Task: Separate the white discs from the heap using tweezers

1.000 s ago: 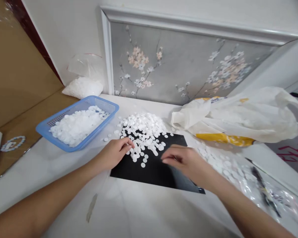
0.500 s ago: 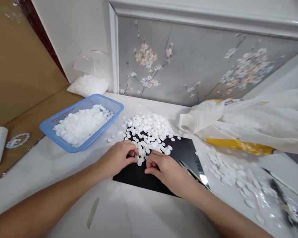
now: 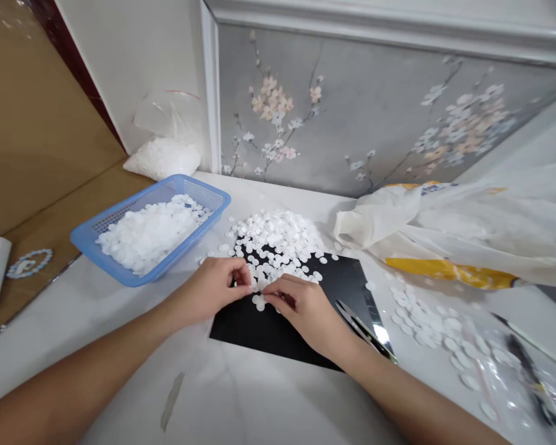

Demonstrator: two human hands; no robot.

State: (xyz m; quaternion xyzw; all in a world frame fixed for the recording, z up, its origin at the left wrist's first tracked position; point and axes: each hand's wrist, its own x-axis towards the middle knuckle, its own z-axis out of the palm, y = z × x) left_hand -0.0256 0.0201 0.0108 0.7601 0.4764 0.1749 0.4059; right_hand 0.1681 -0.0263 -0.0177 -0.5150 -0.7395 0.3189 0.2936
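Observation:
A heap of small white discs (image 3: 278,238) lies on the far end of a black sheet (image 3: 278,327) on the white table. My left hand (image 3: 213,290) rests at the near edge of the heap, fingers curled and pinched on a disc. My right hand (image 3: 301,306) is just to its right, fingertips pinched close to the left hand's over loose discs. What the right fingers grip is too small to make out. A blue basket (image 3: 204,213) filled with white discs stands to the left.
Dark tweezers or scissors (image 3: 366,330) lie by my right wrist. More discs are scattered over clear plastic (image 3: 445,334) at the right. A white and yellow bag (image 3: 467,228) lies at the back right. A clear bag of white pieces (image 3: 162,157) sits against the wall.
My right hand has come left from over the black sheet to meet my left hand at the heap's edge. Both hands' fingertips have closed together.

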